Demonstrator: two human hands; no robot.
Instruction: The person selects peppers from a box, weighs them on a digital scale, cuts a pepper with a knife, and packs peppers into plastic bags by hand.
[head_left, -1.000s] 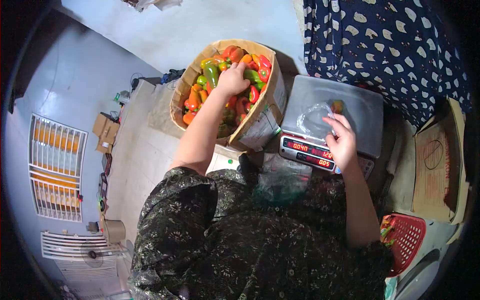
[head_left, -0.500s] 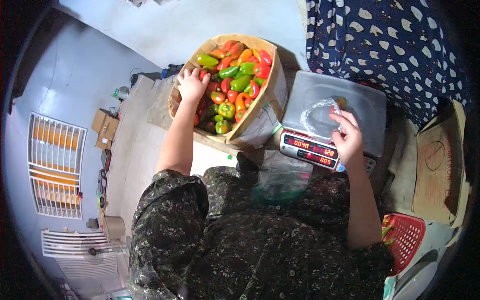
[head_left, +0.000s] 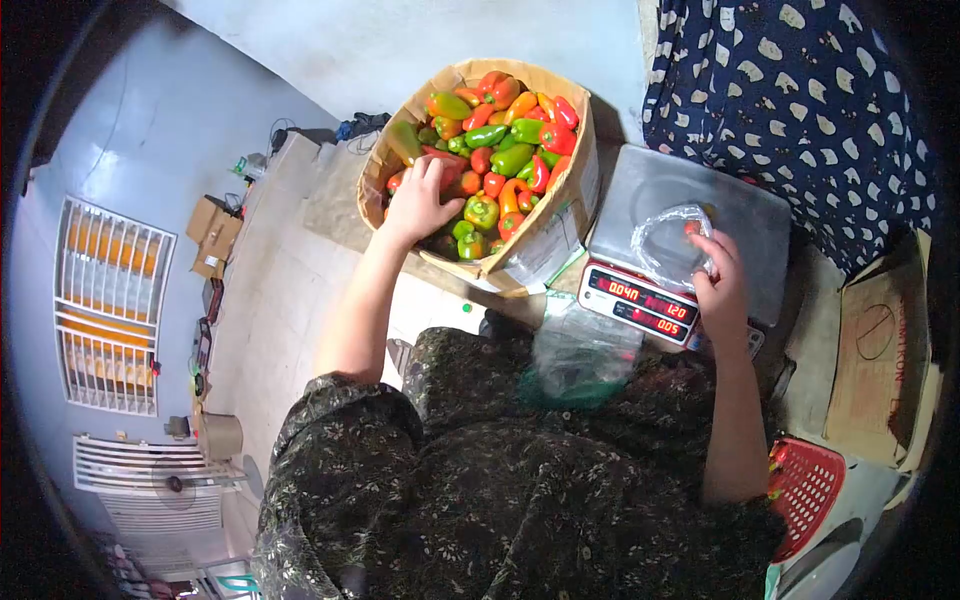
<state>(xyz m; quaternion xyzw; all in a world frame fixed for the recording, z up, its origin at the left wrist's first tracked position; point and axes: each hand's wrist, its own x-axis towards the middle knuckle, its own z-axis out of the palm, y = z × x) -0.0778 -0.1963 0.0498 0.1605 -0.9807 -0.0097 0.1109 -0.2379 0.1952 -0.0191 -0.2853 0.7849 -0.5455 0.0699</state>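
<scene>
- Head view: the left-hand grip (head_left: 422,207) reaches into the near-left part of a paper-lined box (head_left: 586,190), fingers bent over the peppers (head_left: 512,159); I cannot tell whether it holds one.
- Head view: peppers lie beneath and around those fingertips, most of them to the right.
- Head view: the right-hand grip (head_left: 724,285) pinches the rim of a clear bag (head_left: 645,243) lying on the scale (head_left: 620,185), right of the box.

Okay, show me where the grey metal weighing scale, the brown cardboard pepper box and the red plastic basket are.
Grey metal weighing scale (head_left: 632,185), head view: bare part of its platform.
Brown cardboard pepper box (head_left: 565,215), head view: outer side wall.
Red plastic basket (head_left: 812,492), head view: perforated wall.
</scene>
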